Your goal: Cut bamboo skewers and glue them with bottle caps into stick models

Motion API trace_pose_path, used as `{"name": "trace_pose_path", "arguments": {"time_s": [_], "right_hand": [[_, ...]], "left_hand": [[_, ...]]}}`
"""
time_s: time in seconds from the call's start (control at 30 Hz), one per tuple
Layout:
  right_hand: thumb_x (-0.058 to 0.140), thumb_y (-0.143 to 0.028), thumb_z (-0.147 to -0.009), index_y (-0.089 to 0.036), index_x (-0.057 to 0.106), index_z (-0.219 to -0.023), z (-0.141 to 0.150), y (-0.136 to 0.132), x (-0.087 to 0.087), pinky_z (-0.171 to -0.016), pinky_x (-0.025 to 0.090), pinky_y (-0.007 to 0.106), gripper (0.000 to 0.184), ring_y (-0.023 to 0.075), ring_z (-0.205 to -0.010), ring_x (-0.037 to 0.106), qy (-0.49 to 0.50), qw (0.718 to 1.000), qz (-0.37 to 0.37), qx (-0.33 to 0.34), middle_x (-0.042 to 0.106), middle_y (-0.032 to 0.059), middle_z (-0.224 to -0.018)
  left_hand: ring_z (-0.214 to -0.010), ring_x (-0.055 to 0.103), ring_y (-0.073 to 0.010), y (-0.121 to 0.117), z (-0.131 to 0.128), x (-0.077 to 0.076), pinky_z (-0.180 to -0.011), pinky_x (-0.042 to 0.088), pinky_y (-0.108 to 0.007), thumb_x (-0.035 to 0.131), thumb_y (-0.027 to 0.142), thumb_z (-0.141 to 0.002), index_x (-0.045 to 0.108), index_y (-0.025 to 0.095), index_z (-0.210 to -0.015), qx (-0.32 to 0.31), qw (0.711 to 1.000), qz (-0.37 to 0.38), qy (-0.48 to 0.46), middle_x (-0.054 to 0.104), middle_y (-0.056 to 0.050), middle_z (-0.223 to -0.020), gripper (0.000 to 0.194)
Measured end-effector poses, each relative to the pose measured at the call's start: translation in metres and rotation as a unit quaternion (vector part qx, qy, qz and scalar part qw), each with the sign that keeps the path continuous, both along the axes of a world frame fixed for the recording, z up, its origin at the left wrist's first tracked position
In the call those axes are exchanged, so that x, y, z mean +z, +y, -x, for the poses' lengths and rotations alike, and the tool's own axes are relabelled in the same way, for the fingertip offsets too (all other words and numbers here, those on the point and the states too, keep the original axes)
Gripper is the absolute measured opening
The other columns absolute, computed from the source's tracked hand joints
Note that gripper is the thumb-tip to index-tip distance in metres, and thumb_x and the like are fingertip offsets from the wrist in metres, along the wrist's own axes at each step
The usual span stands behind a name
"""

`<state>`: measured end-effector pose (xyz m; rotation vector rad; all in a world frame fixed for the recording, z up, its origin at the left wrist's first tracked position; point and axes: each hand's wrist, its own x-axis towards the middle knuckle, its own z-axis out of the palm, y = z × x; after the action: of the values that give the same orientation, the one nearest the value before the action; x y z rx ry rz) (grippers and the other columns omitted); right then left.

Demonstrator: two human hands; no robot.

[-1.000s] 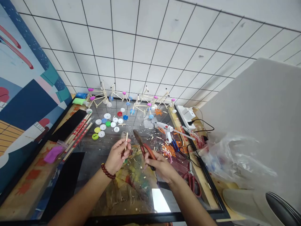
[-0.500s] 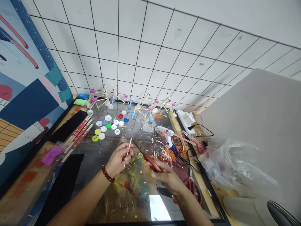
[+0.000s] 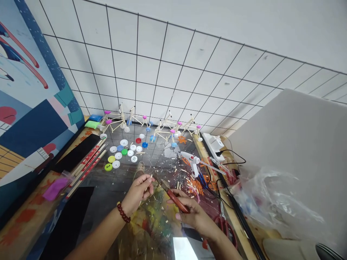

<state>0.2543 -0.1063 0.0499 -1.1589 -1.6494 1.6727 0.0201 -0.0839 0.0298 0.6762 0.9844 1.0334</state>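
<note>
In the head view, my left hand (image 3: 138,192) pinches a thin wooden stick (image 3: 151,176) that slants between thumb and fingers. My right hand (image 3: 191,213) is wrapped around the red-brown handles of a pair of pliers (image 3: 177,200). The dark jaws of the pliers point up and left, close to the stick's upper end. Whether the jaws touch the stick, I cannot tell. Small wood bits lie scattered on the dark glassy tabletop (image 3: 119,180) beneath both hands.
Bottle caps (image 3: 124,142) in several colours lie beyond my left hand. Stick figures with cap feet (image 3: 162,133) stand along the wall. A white glue gun (image 3: 192,161) and red-handled scissors (image 3: 223,224) lie to the right. A plastic bag (image 3: 276,202) is further right.
The pliers have swung from upright to a left-pointing slant, and their jaws came up to the stick's upper end. The handles closed together. The camera view tilted slightly upward.
</note>
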Motion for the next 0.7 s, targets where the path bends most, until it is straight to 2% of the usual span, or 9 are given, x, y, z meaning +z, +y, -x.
{"name": "trace_pose_path", "arguments": {"time_s": [0.13,0.23,0.37,0.5,0.6,0.7], "right_hand": [[0.071,-0.02,-0.076,-0.026,0.076,-0.102,-0.003,0.002,0.006,-0.111,0.032,0.051,0.028,0.0293,-0.134,0.046,-0.061,0.995,-0.067,0.039,0.051,0.0121,-0.139],[0.063,-0.009,-0.076,-0.025,0.075,-0.1,-0.004,0.004,0.012,-0.111,0.032,0.05,0.031,0.0286,-0.133,0.046,-0.102,0.986,-0.113,0.069,0.051,0.0113,-0.139],[0.059,-0.006,-0.075,-0.022,0.069,-0.096,-0.002,0.003,0.012,-0.107,0.037,0.046,0.028,0.0283,-0.131,0.048,-0.122,0.981,-0.135,0.064,0.057,0.0107,-0.132],[0.056,-0.003,-0.07,-0.021,0.055,-0.091,0.002,0.0,0.004,-0.09,0.046,0.034,0.028,0.0205,-0.103,0.059,-0.157,0.974,-0.157,0.049,0.062,0.0049,-0.115],[0.053,-0.005,-0.07,-0.022,0.049,-0.098,0.005,-0.002,0.001,-0.076,0.045,0.028,0.034,0.0162,-0.083,0.057,-0.201,0.969,-0.145,0.019,0.062,0.0007,-0.098],[0.055,-0.01,-0.072,-0.02,0.045,-0.115,0.009,-0.002,0.004,-0.08,0.046,0.03,0.045,0.0179,-0.088,0.058,-0.197,0.973,-0.122,-0.013,0.063,0.0026,-0.1]], "left_hand": [[-0.037,0.023,-0.004,-0.001,-0.002,0.0,-0.04,0.011,-0.02,0.062,0.057,-0.078,0.053,0.017,-0.076,-0.014,0.998,-0.022,0.064,0.053,0.004,-0.048,0.041],[-0.038,0.026,-0.0059,-0.001,-0.002,-0.002,-0.042,0.014,-0.021,0.059,0.058,-0.08,0.053,0.018,-0.072,-0.014,0.994,-0.037,0.102,0.05,0.004,-0.045,0.041],[-0.04,0.03,-0.0076,-0.002,-0.002,-0.004,-0.043,0.018,-0.021,0.057,0.056,-0.082,0.056,0.018,-0.074,-0.019,0.99,-0.047,0.128,0.049,0.004,-0.045,0.039],[-0.042,0.031,-0.0081,-0.003,-0.001,-0.007,-0.045,0.021,-0.021,0.055,0.055,-0.084,0.057,0.018,-0.075,-0.036,0.985,-0.067,0.155,0.05,0.004,-0.046,0.039],[-0.042,0.032,-0.0082,-0.003,-0.001,-0.01,-0.045,0.023,-0.021,0.052,0.055,-0.087,0.057,0.018,-0.075,-0.046,0.982,-0.077,0.166,0.05,0.004,-0.047,0.039],[-0.042,0.03,-0.0077,-0.004,-0.003,-0.014,-0.045,0.022,-0.021,0.05,0.055,-0.088,0.056,0.018,-0.075,-0.041,0.981,-0.082,0.17,0.049,0.004,-0.046,0.04]]}}
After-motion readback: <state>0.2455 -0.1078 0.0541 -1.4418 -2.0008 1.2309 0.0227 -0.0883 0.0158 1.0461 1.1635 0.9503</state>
